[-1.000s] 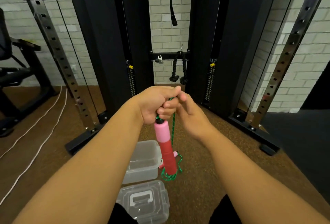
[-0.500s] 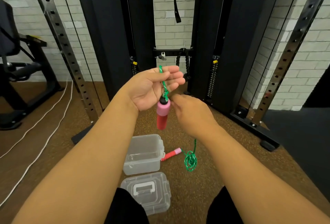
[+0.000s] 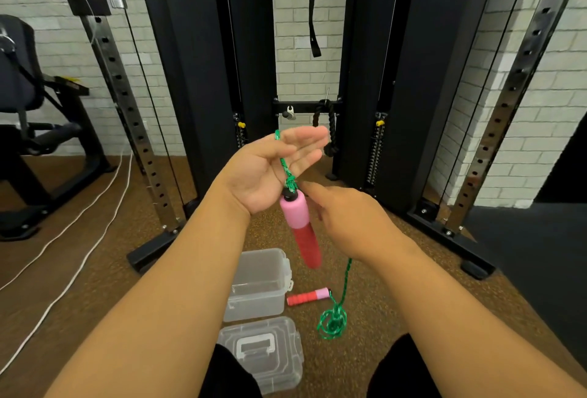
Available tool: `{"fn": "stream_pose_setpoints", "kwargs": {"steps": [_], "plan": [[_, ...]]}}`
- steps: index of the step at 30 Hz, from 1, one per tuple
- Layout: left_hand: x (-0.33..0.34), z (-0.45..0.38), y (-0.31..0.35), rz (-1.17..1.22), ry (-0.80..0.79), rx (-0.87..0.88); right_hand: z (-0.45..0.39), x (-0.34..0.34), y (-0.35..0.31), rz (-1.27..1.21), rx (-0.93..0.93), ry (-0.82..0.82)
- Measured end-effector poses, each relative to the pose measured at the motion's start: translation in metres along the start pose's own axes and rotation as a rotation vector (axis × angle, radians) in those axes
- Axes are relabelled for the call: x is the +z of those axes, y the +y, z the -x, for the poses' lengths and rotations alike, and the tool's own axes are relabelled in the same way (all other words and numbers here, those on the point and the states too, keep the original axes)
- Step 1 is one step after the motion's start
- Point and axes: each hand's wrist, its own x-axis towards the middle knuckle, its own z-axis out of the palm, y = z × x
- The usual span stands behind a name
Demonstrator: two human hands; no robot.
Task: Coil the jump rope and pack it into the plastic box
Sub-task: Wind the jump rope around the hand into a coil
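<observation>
While the left hand [image 3: 270, 172] is held palm-up with its fingers spread apart, the green rope [image 3: 287, 172] of the jump rope is laid across the palm and over the forefinger's side. One pink-and-red handle [image 3: 301, 229] is seen hanging from the rope just below that palm, tilted slightly. The right hand [image 3: 346, 223] is kept just beside the handle's top, its forefinger stretched toward the knot; whether its other fingers are clamped on the rope cannot be told, since they are hidden behind the hand. From under the right wrist the rope is let down to a loose green heap [image 3: 332, 323] on the brown floor [image 3: 397, 286], beside the second handle [image 3: 308, 296]. The clear plastic box [image 3: 259, 286] is stood open on the floor near that handle, and its lid [image 3: 260, 351] is laid just in front of it.
</observation>
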Motion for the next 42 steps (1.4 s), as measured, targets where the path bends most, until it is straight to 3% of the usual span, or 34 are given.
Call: {"fn": "stream_pose_setpoints", "kwargs": {"steps": [2,4,8,12,15,20,24,28,34,38,42], "plan": [[-0.002,0.002,0.005,0.005,0.015,-0.052,0.002,0.001,0.003,0.037,0.045,-0.039],[-0.003,0.003,0.01,-0.18,0.074,-0.135,0.003,0.0,0.008,0.026,0.121,-0.01],[-0.004,0.002,0.013,-0.497,0.183,-0.277,0.0,-0.005,0.018,-0.043,0.328,0.188],[-0.003,0.003,0.012,-0.625,0.141,-0.278,-0.005,-0.009,0.028,-0.088,0.427,0.343],[0.002,0.004,0.005,-0.484,0.035,-0.211,-0.011,-0.012,0.025,-0.059,0.379,0.296],[0.013,-0.001,0.001,-0.165,-0.135,-0.13,-0.008,-0.001,0.012,-0.088,0.25,0.079],[0.007,-0.006,0.0,-0.204,-0.067,-0.076,0.004,0.003,0.0,-0.112,0.098,-0.025],[-0.006,-0.002,0.0,-0.311,0.005,-0.07,0.012,-0.005,-0.01,0.016,-0.089,0.006],[-0.008,0.004,-0.008,-0.186,-0.057,-0.171,0.006,-0.032,-0.017,0.07,-0.261,0.138],[-0.006,0.009,-0.013,-0.129,-0.109,-0.189,-0.006,-0.052,-0.013,0.065,-0.262,0.206],[-0.002,0.01,-0.014,-0.217,-0.203,-0.231,-0.02,-0.055,0.0,-0.016,-0.164,0.226]]}}
